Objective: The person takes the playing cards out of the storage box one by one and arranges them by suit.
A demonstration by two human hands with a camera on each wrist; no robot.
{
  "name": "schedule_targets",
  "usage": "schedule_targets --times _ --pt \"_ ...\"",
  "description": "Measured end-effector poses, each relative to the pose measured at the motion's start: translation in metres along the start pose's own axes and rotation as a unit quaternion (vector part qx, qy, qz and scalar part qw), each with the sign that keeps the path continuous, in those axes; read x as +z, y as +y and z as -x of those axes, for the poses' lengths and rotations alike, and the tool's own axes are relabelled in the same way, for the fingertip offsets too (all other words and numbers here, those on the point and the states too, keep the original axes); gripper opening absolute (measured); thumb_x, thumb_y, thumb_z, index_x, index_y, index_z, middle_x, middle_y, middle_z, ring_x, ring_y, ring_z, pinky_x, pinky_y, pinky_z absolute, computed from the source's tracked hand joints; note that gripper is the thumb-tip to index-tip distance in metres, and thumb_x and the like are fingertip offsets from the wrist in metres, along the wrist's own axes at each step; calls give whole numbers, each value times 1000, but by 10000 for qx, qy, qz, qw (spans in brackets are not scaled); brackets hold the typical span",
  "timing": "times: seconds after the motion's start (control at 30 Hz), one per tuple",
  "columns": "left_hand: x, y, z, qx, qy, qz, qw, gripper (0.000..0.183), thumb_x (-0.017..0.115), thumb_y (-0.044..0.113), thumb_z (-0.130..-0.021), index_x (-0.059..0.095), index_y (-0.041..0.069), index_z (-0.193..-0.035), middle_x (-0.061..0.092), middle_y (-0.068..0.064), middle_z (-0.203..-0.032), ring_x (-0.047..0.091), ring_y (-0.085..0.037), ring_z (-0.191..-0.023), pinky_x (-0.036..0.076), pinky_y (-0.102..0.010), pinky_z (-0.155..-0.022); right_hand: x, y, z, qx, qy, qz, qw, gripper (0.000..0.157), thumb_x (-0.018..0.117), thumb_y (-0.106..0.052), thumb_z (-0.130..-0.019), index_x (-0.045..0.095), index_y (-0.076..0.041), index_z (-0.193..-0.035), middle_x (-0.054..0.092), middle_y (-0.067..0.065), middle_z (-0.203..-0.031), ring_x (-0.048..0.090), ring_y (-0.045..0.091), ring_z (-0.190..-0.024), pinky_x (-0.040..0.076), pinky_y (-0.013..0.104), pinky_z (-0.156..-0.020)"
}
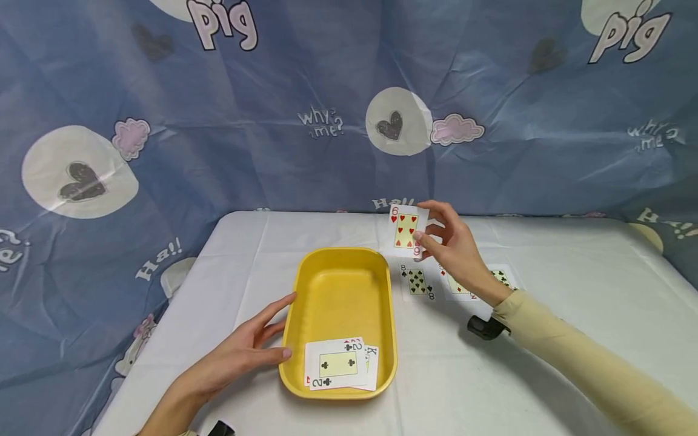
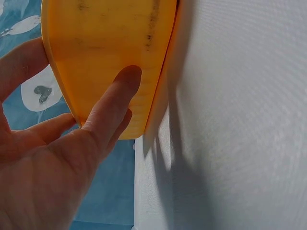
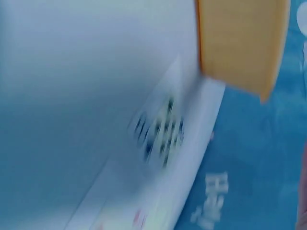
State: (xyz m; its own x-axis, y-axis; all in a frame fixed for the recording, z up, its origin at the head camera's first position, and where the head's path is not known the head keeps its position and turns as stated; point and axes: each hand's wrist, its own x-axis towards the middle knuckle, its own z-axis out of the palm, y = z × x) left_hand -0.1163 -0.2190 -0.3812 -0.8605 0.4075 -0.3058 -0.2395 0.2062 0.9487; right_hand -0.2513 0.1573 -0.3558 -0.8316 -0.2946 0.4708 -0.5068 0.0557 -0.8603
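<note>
My right hand (image 1: 455, 248) pinches a six of hearts playing card (image 1: 403, 227) between thumb and fingers, face toward me, above the far part of the table. The yellow tray (image 1: 393, 315) lies to its left. At the tray's near end is a small pile of cards with a two of clubs (image 1: 338, 364) on top and a king (image 1: 372, 369) showing beneath. My left hand (image 1: 234, 357), fingers extended, touches the tray's left side. In the left wrist view its thumb (image 2: 125, 76) rests on the tray's outer wall (image 2: 105, 28).
Right of the tray a row of face-up cards lies on the white cloth: a black eight (image 1: 417, 282), a diamond card (image 1: 457, 286) partly hidden by my right hand, and another black card (image 1: 500, 275). A blue printed curtain (image 1: 327, 169) hangs behind the table.
</note>
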Motion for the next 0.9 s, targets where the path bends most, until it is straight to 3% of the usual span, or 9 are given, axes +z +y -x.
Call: schedule_targets --times 0.4,0.67,0.77,0.9 --pt "1 2 0 -14 -37 -32 10000 83 72 18 -90 24 33 -156 18 -2 -161 23 -29 -146 25 -56 -112 -124 5 53 665 -152 1452 9870 54 61 5 -94 43 -8 -143 52 12 -110 65 17 -80 56 40 -55" --pt "0 1 0 -161 180 -73 9997 85 74 21 -89 25 35 -156 18 3 -160 23 -29 -146 20 -60 -112 -183 17 80 1065 -395 2275 9671 54 62 8 -92 44 -8 -140 54 7 -111 65 11 -84 55 39 -53" --pt "1 1 -1 -180 223 -75 9996 85 75 21 -88 26 35 -155 18 3 -160 23 -28 -146 20 -59 -112 -200 27 89 1067 -552 2735 9544 53 64 9 -89 46 -5 -137 52 11 -114 63 10 -85 54 32 -55" --pt "2 1 -3 -163 198 -98 9996 85 76 20 -87 26 35 -155 17 3 -161 24 -28 -145 19 -60 -112 -214 37 97 1315 -664 3682 9180 52 71 5 -86 50 -3 -133 59 18 -112 63 14 -86 49 27 -60"
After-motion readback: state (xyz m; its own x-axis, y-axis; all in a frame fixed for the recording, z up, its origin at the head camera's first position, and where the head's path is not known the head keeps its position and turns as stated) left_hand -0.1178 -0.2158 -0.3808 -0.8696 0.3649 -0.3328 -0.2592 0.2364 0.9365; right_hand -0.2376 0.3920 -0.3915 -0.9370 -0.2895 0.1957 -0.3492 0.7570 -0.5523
